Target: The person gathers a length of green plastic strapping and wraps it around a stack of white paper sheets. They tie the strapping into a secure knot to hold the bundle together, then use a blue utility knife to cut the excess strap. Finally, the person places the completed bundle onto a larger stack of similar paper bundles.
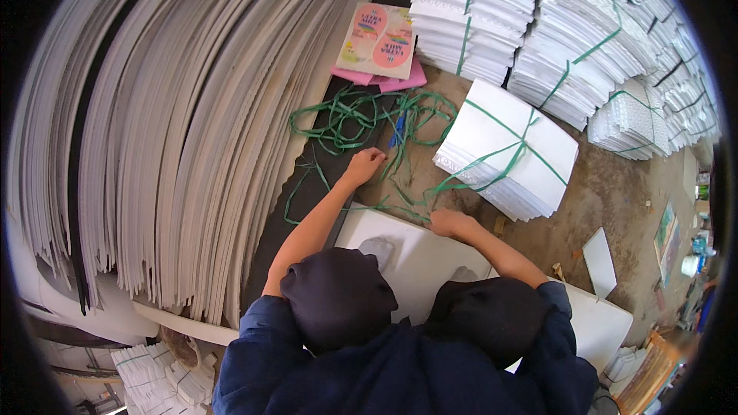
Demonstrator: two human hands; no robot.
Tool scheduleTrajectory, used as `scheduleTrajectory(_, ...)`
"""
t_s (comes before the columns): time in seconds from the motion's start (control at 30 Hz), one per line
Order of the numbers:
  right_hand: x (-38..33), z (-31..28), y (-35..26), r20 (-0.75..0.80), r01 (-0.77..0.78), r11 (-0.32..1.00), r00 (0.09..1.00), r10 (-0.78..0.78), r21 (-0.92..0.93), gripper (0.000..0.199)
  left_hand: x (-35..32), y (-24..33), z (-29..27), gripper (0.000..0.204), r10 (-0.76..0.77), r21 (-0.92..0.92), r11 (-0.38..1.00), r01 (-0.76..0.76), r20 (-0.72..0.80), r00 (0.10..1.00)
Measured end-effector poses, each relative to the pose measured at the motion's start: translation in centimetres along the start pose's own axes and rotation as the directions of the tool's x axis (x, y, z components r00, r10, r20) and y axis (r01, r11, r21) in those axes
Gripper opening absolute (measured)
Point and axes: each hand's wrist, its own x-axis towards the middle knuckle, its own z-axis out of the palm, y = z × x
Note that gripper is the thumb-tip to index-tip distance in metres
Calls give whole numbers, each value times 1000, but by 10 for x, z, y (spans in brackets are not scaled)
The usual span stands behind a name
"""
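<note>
My right hand (453, 224) is closed, its fingertips on a thin length of green plastic strapping (400, 212) that runs leftward from it. My left hand (367, 167) is closed too, with its fingertips beside loose strands. Whatever the left fingers hold is too small to make out. A loose green strapping coil (338, 124) lies just beyond that hand, with a blue piece (397, 131) among the strands. Beyond my right hand sits a white stack of sheets (513, 129), tied crosswise with green strapping.
Long grey-white sheets (184, 123) stand packed on the left. Tall strapped white stacks (477, 8) rise at the back and right. A printed carton piece (377, 40) lies on pink material (403, 81). A white board (411, 246) lies by my knees; a small white panel (600, 261) is on the right.
</note>
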Motion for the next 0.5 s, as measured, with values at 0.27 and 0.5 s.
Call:
scheduleTrajectory(0.27,24,-62,-17,-240,59,925,970,35,376,30,35,-32,19,32,-19,85,996,17,15,1000)
scheduleTrajectory(0.5,58,-42,-3,-312,128,783,946,88,608,21,80,-18,68,42,-161,422,889,177,-73,984)
